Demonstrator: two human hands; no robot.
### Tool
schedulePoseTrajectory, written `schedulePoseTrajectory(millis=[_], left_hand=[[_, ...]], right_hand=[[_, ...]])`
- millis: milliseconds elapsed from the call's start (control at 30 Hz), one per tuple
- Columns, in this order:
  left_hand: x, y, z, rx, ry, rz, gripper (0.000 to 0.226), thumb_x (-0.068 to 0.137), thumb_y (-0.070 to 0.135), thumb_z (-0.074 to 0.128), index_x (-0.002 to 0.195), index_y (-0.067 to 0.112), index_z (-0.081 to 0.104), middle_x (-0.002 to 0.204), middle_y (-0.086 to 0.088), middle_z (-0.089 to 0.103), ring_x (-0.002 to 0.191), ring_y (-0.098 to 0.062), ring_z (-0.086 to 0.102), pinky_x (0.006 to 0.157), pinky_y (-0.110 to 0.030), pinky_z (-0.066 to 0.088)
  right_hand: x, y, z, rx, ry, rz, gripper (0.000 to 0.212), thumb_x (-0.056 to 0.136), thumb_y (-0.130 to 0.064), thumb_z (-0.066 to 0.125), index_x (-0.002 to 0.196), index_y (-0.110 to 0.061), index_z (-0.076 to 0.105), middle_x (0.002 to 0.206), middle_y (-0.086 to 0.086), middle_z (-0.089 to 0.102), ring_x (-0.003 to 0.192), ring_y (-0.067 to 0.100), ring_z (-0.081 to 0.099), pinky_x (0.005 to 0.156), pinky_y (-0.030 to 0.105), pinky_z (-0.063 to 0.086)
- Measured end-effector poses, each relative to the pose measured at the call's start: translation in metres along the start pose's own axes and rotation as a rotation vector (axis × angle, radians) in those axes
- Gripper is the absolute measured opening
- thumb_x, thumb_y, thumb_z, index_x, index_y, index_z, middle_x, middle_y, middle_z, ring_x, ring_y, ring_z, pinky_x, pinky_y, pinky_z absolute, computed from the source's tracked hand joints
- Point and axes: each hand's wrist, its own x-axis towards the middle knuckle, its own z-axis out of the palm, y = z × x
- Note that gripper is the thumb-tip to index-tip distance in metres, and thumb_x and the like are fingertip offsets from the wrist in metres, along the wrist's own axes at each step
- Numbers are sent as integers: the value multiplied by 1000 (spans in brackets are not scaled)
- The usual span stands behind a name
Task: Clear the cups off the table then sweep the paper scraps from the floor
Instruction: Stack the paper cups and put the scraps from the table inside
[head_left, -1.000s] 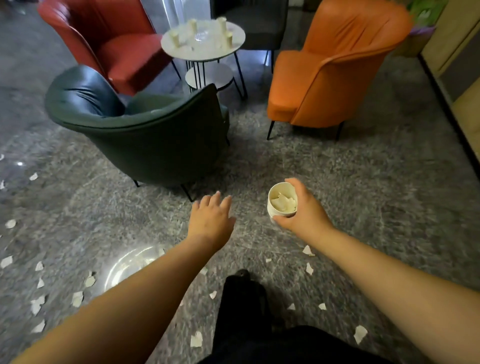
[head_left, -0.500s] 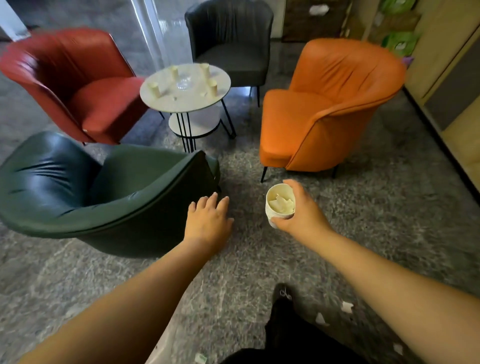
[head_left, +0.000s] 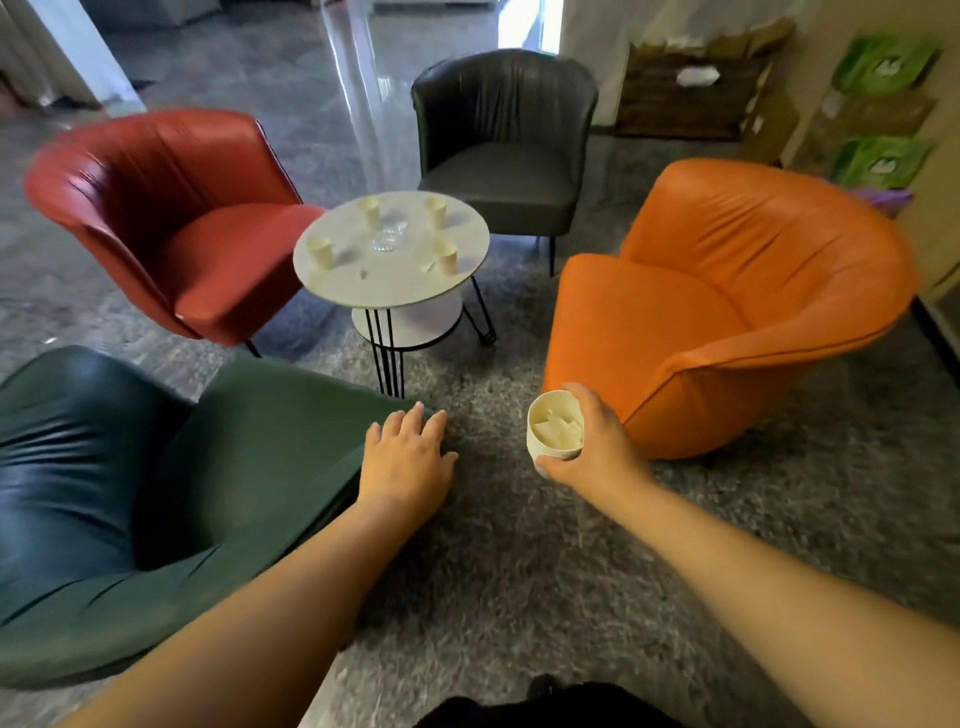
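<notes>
right hand (head_left: 597, 447) grips a cup (head_left: 555, 431) of scraps at its side wall | left hand (head_left: 408, 457) empty, fingers relaxed and spread | four cups on table (head_left: 358, 291) at 12 o'clock: (head_left: 320, 252), (head_left: 369, 210), (head_left: 435, 211), (head_left: 445, 255) | likely light, thin paper, crushable, tippy; best pinched gently mid-wall or stacked

Your right hand (head_left: 597, 447) covers the far side and base of the paper cup (head_left: 553, 434), so you cannot tell how deep its scraps go. The green chair (head_left: 156, 493) runs off the left edge. On the bench (head_left: 389, 283) the four small cups (head_left: 442, 255) are too small to tell whether they hold anything, and the clear glass piece (head_left: 385, 240) between them is too blurred to name.
</notes>
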Motion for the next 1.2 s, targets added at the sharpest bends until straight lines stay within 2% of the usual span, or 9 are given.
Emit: schedulePoseTrajectory(millis=[100, 400, 600, 700, 967, 1133, 1200], left_hand=[[38, -6, -3, 0, 0, -23, 62, 98, 51, 40, 152, 27, 23, 160, -4, 24, 145, -27, 22, 117, -47, 21], [174, -51, -7, -25, 8, -38, 61, 98, 49, 41, 151, 26, 26, 158, -5, 26, 144, -27, 23, 116, -47, 21], [266, -91, -23, 0, 33, -31, 57, 97, 47, 44, 147, 23, 33, 151, -5, 36, 137, -27, 31, 110, -45, 25], [303, -107, -27, 20, 21, -31, 57, 96, 47, 45, 146, 23, 34, 150, -5, 37, 138, -26, 32, 111, -45, 27], [391, -133, -22, -62, -24, -89, 59, 98, 47, 42, 151, 24, 26, 159, -6, 25, 143, -27, 24, 117, -47, 21], [437, -139, -23, -65, -41, -107, 59, 99, 46, 43, 152, 26, 24, 160, -6, 23, 144, -27, 22, 117, -45, 20], [522, -135, -15, -79, -65, -165, 61, 99, 47, 43, 152, 26, 23, 160, -5, 22, 144, -26, 22, 117, -43, 21]], right_hand=[[47, 4, -2, 4, -26, 1, 85, 67, -31, 83, 135, -34, 32, 124, 4, 48, 108, 22, 50, 85, 37, 48], [192, -7, 26, -25, -22, -25, 87, 70, -32, 82, 139, -31, 31, 129, 5, 48, 109, 20, 49, 80, 26, 38], [286, -28, 42, -20, 10, -38, 86, 68, -27, 84, 138, -30, 34, 125, 6, 50, 101, 16, 47, 78, 26, 39], [323, -33, 50, -15, 12, -33, 87, 66, -28, 85, 136, -30, 34, 123, 6, 51, 103, 19, 51, 79, 28, 44], [432, -32, 69, -24, -46, -3, 89, 64, -29, 84, 137, -29, 34, 126, 5, 49, 106, 19, 51, 81, 26, 40], [482, -27, 73, 4, -66, -43, 84, 64, -26, 84, 133, -30, 37, 119, 1, 49, 98, 14, 48, 77, 26, 39], [571, -8, 76, 25, -110, -2, 84, 64, -25, 84, 133, -31, 37, 121, 1, 49, 99, 13, 49, 78, 24, 39]])
